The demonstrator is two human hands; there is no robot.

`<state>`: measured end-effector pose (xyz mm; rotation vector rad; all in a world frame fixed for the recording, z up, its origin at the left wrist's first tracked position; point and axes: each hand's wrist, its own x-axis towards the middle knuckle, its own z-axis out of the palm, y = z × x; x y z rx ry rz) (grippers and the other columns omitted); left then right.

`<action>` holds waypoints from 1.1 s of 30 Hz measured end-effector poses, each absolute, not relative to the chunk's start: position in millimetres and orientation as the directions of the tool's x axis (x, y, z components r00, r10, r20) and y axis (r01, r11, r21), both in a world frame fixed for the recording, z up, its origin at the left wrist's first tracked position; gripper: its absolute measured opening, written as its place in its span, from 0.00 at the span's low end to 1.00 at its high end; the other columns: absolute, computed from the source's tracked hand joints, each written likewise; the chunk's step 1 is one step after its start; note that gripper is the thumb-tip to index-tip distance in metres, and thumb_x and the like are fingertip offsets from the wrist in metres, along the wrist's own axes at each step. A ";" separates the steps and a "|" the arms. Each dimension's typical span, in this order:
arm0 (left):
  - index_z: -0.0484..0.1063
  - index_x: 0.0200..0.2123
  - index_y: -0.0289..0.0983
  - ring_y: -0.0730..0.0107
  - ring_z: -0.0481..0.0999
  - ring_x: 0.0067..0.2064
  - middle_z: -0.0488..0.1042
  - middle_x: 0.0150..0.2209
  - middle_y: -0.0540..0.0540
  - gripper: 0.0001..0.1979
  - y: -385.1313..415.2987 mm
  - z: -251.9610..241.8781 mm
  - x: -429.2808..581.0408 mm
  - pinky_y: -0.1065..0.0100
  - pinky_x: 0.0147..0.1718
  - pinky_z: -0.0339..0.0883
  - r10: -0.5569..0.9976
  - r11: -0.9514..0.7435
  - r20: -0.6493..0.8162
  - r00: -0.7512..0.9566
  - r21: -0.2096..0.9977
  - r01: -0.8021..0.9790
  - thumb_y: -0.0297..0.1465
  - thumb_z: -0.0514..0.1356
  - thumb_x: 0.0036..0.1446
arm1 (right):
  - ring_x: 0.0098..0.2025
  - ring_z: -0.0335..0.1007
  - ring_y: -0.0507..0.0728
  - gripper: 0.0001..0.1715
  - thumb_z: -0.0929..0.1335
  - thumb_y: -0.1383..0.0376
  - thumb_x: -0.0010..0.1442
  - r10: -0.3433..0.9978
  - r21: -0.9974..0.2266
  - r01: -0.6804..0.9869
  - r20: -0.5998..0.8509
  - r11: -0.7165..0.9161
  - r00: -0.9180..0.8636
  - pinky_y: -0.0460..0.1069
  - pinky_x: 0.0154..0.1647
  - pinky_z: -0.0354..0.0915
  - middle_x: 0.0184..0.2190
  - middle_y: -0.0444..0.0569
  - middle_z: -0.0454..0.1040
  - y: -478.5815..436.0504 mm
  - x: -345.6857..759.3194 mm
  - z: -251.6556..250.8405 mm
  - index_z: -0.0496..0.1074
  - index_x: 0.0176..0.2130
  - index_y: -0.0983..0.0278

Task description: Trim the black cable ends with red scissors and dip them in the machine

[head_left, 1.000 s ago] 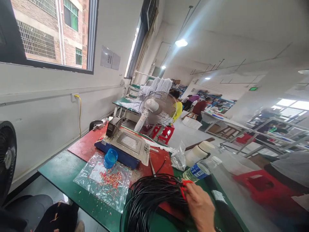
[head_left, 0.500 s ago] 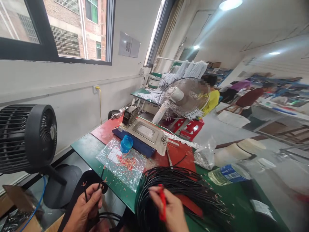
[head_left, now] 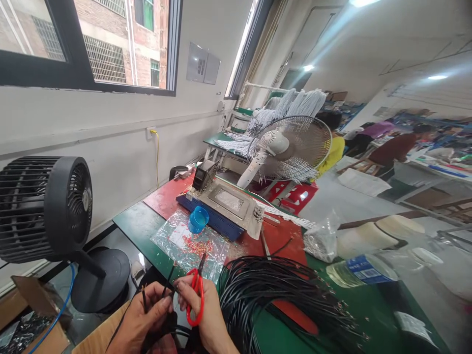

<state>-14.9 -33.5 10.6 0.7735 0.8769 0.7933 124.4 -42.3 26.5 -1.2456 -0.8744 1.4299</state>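
The left hand [head_left: 145, 317] pinches black cable ends [head_left: 144, 299] just off the green surface's [head_left: 129, 223] near edge; beside it, the right hand [head_left: 212, 307] grips red-handled scissors [head_left: 200, 301], blades pointing far. With fingers this close, a slip could nick skin or wire. A forearm catching the cable bundle [head_left: 254, 282] on the right could drag strands loose.
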 end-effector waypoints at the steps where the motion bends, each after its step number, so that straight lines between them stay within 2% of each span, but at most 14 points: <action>1: 0.64 0.26 0.31 0.86 0.44 0.18 0.56 0.18 0.54 0.21 -31.3 11.2 -13.5 0.74 0.19 0.34 0.843 0.486 -0.365 0.395 0.833 -0.266 0.44 0.64 0.47 | 0.19 0.57 0.47 0.23 0.69 0.52 0.51 0.965 -0.931 -0.270 -0.263 -0.246 0.024 0.43 0.23 0.53 0.17 0.45 0.64 -40.3 123.5 27.0 0.70 0.28 0.71; 5: 0.65 0.29 0.31 0.86 0.43 0.18 0.55 0.18 0.55 0.23 -19.9 11.2 -11.2 0.74 0.18 0.32 0.817 0.546 -0.438 0.375 0.796 -0.260 0.46 0.64 0.45 | 0.18 0.55 0.46 0.22 0.70 0.53 0.50 0.952 -0.888 -0.359 -0.307 -0.287 -0.004 0.42 0.21 0.50 0.16 0.44 0.62 -28.7 121.6 28.3 0.68 0.25 0.71; 9: 0.63 0.28 0.32 0.85 0.40 0.18 0.50 0.18 0.56 0.21 -6.2 10.2 -17.5 0.74 0.18 0.32 0.767 0.629 -0.499 0.404 0.708 -0.321 0.45 0.63 0.47 | 0.20 0.59 0.46 0.24 0.73 0.53 0.45 0.939 -0.874 -0.370 -0.344 -0.316 0.012 0.42 0.23 0.53 0.20 0.45 0.66 -15.2 122.1 30.0 0.72 0.35 0.71; 12: 0.62 0.25 0.32 0.85 0.41 0.18 0.53 0.19 0.55 0.20 2.9 11.3 -24.4 0.75 0.17 0.34 0.749 0.651 -0.480 0.457 0.665 -0.367 0.43 0.63 0.48 | 0.20 0.58 0.46 0.27 0.75 0.55 0.40 0.937 -0.885 -0.334 -0.350 -0.326 0.013 0.42 0.24 0.53 0.20 0.44 0.66 -7.9 121.7 28.4 0.74 0.37 0.70; 15: 0.64 0.27 0.32 0.85 0.47 0.18 0.59 0.20 0.52 0.18 10.5 12.8 -27.0 0.76 0.17 0.36 0.738 0.655 -0.464 0.491 0.669 -0.352 0.42 0.62 0.51 | 0.20 0.57 0.45 0.25 0.75 0.55 0.41 0.933 -0.888 -0.302 -0.360 -0.346 -0.009 0.42 0.24 0.53 0.19 0.44 0.66 -2.8 119.7 24.0 0.74 0.36 0.69; 21: 0.64 0.30 0.32 0.82 0.57 0.22 0.65 0.25 0.50 0.16 22.4 9.3 -22.0 0.78 0.20 0.48 0.742 0.650 -0.488 0.459 0.692 -0.315 0.39 0.63 0.50 | 0.20 0.57 0.46 0.23 0.72 0.53 0.46 0.932 -0.917 -0.219 -0.355 -0.333 0.067 0.42 0.23 0.53 0.19 0.45 0.65 6.6 117.6 18.5 0.72 0.30 0.71; 25: 0.65 0.29 0.31 0.83 0.53 0.20 0.65 0.23 0.50 0.21 30.5 7.8 -18.8 0.76 0.18 0.42 0.785 0.564 -0.431 0.446 0.795 -0.224 0.45 0.64 0.47 | 0.20 0.57 0.46 0.26 0.70 0.49 0.48 0.931 -0.919 -0.200 -0.359 -0.341 0.065 0.42 0.22 0.53 0.19 0.45 0.64 9.7 118.2 15.2 0.70 0.30 0.71; 27: 0.66 0.29 0.30 0.84 0.50 0.19 0.63 0.21 0.50 0.25 34.1 9.6 -16.8 0.74 0.18 0.38 0.805 0.522 -0.429 0.410 0.841 -0.145 0.49 0.65 0.42 | 0.21 0.56 0.47 0.25 0.68 0.49 0.50 0.946 -0.942 -0.147 -0.315 -0.302 0.075 0.42 0.23 0.52 0.19 0.45 0.63 9.9 119.4 13.1 0.69 0.30 0.71; 29: 0.68 0.30 0.29 0.83 0.50 0.19 0.61 0.19 0.51 0.29 36.4 11.3 -14.3 0.74 0.18 0.38 0.816 0.507 -0.446 0.368 0.858 -0.082 0.51 0.64 0.39 | 0.22 0.55 0.47 0.23 0.67 0.51 0.53 0.965 -0.970 -0.023 -0.241 -0.240 0.104 0.42 0.24 0.52 0.20 0.44 0.61 10.0 121.8 11.7 0.68 0.29 0.70; 33: 0.68 0.34 0.29 0.84 0.49 0.19 0.60 0.19 0.52 0.30 37.3 7.3 -8.6 0.74 0.19 0.36 0.789 0.560 -0.489 0.373 0.822 -0.107 0.51 0.64 0.40 | 0.24 0.52 0.48 0.19 0.66 0.54 0.55 0.975 -0.969 0.157 -0.167 -0.190 0.148 0.43 0.25 0.51 0.21 0.44 0.60 9.6 130.8 11.0 0.69 0.29 0.70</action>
